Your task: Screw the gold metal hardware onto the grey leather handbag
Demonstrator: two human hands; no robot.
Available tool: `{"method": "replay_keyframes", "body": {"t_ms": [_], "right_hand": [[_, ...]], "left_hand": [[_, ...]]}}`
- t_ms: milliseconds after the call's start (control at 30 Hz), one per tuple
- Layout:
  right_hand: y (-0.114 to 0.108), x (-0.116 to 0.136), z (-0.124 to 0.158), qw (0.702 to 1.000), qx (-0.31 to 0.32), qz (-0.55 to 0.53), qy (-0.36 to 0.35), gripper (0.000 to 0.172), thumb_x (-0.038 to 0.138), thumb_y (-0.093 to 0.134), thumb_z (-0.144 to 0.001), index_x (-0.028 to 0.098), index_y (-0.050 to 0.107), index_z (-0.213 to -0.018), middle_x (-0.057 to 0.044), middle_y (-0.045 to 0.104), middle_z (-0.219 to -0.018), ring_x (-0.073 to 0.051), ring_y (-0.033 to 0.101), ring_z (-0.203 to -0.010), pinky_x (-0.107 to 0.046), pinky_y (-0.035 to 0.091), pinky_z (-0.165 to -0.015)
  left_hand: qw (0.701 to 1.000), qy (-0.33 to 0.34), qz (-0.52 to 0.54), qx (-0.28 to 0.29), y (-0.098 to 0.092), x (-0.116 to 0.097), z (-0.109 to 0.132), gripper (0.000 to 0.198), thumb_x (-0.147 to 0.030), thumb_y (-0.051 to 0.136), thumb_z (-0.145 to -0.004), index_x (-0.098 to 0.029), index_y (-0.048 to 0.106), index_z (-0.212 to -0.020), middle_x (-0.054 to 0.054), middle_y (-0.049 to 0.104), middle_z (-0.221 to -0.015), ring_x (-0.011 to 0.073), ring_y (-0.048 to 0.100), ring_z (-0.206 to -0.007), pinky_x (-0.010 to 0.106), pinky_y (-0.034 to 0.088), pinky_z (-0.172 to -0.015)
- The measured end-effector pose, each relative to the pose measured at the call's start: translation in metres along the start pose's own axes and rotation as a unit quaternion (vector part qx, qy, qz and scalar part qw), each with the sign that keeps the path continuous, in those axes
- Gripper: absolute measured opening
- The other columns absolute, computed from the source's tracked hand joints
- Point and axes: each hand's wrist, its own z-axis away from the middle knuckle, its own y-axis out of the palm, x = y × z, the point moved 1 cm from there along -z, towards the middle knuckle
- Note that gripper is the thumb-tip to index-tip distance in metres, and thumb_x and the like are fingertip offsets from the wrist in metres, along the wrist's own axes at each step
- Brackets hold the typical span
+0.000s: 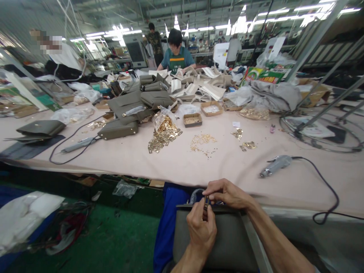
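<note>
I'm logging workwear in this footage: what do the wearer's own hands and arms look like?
The left hand and right hand are gloveless. The left forearm and right forearm are bare where visible, with no sleeve, watch or bracelet showing.

- A co-worker in a green apron with a yellow stripe, across a pale pink table.
- Farther back, a person in a camouflage top.
- A colourful printed packet toward the table's far right.
- Nearer, a small pink bottle.
- Bright strip lights overhead.
- Green floor at lower left; crumpled clear plastic below the table's edge.
</note>
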Motion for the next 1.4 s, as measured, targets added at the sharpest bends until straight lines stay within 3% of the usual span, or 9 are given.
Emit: {"method": "replay_keyframes", "body": {"t_ms": [300, 467, 533, 667, 867, 1033, 1167, 1267, 1400], "right_hand": [[0.003, 0.003, -0.004, 1.000, -0.004, 0.025, 0.003, 0.022, 0.034, 0.068, -0.092, 0.019, 0.081, -0.102, -0.004, 0.065, -0.082, -0.015, 0.060, -0.071, -0.025, 0.045, -0.065], [0.007, -0.005, -0.004, 0.995, -0.066, 0.074, -0.016, 0.017, 0.030, 0.071, -0.090, 0.021, 0.082, -0.100, -0.004, 0.066, -0.081, -0.016, 0.059, -0.074, -0.026, 0.042, -0.067], [0.010, -0.009, -0.003, 0.992, -0.090, 0.084, -0.011, 0.017, 0.029, 0.071, -0.089, 0.022, 0.081, -0.101, -0.004, 0.068, -0.082, -0.016, 0.060, -0.075, -0.026, 0.042, -0.066], [0.014, -0.009, 0.000, 0.990, -0.105, 0.096, 0.002, 0.016, 0.026, 0.071, -0.089, 0.022, 0.081, -0.100, -0.004, 0.070, -0.082, -0.017, 0.063, -0.076, -0.027, 0.044, -0.067], [0.017, -0.002, -0.004, 0.988, -0.104, 0.108, 0.024, 0.017, 0.027, 0.071, -0.086, 0.020, 0.082, -0.098, -0.005, 0.072, -0.084, -0.018, 0.066, -0.077, -0.027, 0.045, -0.067], [0.024, -0.002, -0.009, 0.988, -0.111, 0.095, 0.049, 0.020, 0.032, 0.070, -0.087, 0.018, 0.081, -0.098, -0.006, 0.073, -0.087, -0.019, 0.066, -0.076, -0.028, 0.047, -0.067], [0.034, 0.001, -0.009, 0.981, -0.150, 0.120, 0.018, 0.016, 0.030, 0.070, -0.086, 0.018, 0.079, -0.089, -0.004, 0.071, -0.081, -0.019, 0.064, -0.075, -0.029, 0.047, -0.069], [0.042, 0.004, -0.008, 0.976, -0.186, 0.114, 0.010, 0.015, 0.029, 0.069, -0.086, 0.018, 0.078, -0.085, -0.004, 0.069, -0.078, -0.019, 0.064, -0.074, -0.029, 0.047, -0.070], [0.053, 0.005, -0.006, 0.976, -0.198, 0.060, 0.060, 0.018, 0.031, 0.067, -0.086, 0.016, 0.076, -0.086, -0.004, 0.070, -0.078, -0.020, 0.066, -0.070, -0.029, 0.049, -0.066]], "left_hand": [[1.000, -0.009, 0.000, 0.002, 0.000, -0.001, 0.000, 0.031, -0.017, 0.052, -0.096, -0.010, 0.068, -0.121, 0.009, 0.069, -0.080, 0.0162, 0.065, -0.058, 0.025, 0.050, -0.053], [0.999, -0.047, 0.011, 0.008, -0.003, -0.005, -0.004, 0.030, -0.021, 0.051, -0.097, -0.009, 0.072, -0.114, 0.011, 0.068, -0.080, 0.0177, 0.065, -0.061, 0.026, 0.049, -0.054], [0.994, -0.091, 0.046, 0.037, -0.006, -0.006, -0.008, 0.029, -0.024, 0.052, -0.097, -0.011, 0.074, -0.111, 0.009, 0.068, -0.078, 0.0175, 0.065, -0.061, 0.026, 0.050, -0.054], [0.946, -0.238, 0.196, 0.102, -0.012, -0.004, -0.017, 0.030, -0.025, 0.053, -0.095, -0.012, 0.077, -0.109, 0.004, 0.068, -0.060, 0.0148, 0.063, -0.050, 0.024, 0.052, -0.053], [0.889, -0.323, 0.319, 0.058, -0.013, 0.004, -0.023, 0.026, -0.024, 0.067, -0.082, -0.006, 0.079, -0.097, 0.005, 0.070, -0.053, 0.0132, 0.061, -0.043, 0.022, 0.050, -0.048], [0.891, -0.324, 0.315, 0.043, -0.016, 0.001, -0.025, 0.024, -0.024, 0.067, -0.080, -0.005, 0.078, -0.090, 0.004, 0.067, -0.049, 0.0126, 0.057, -0.040, 0.021, 0.046, -0.044], [0.900, -0.307, 0.307, 0.043, -0.018, -0.002, -0.024, 0.026, -0.027, 0.067, -0.083, -0.005, 0.078, -0.092, 0.002, 0.064, -0.047, 0.0110, 0.053, -0.039, 0.020, 0.041, -0.045], [0.904, -0.294, 0.306, 0.055, -0.017, 0.003, -0.021, 0.033, -0.037, 0.067, -0.086, -0.007, 0.078, -0.090, 0.002, 0.061, -0.046, 0.0098, 0.050, -0.038, 0.019, 0.037, -0.045], [0.914, -0.275, 0.297, 0.036, -0.011, 0.015, -0.017, 0.044, -0.052, 0.071, -0.083, -0.009, 0.077, -0.080, -0.001, 0.055, -0.042, 0.0076, 0.042, -0.034, 0.018, 0.028, -0.041]]}}
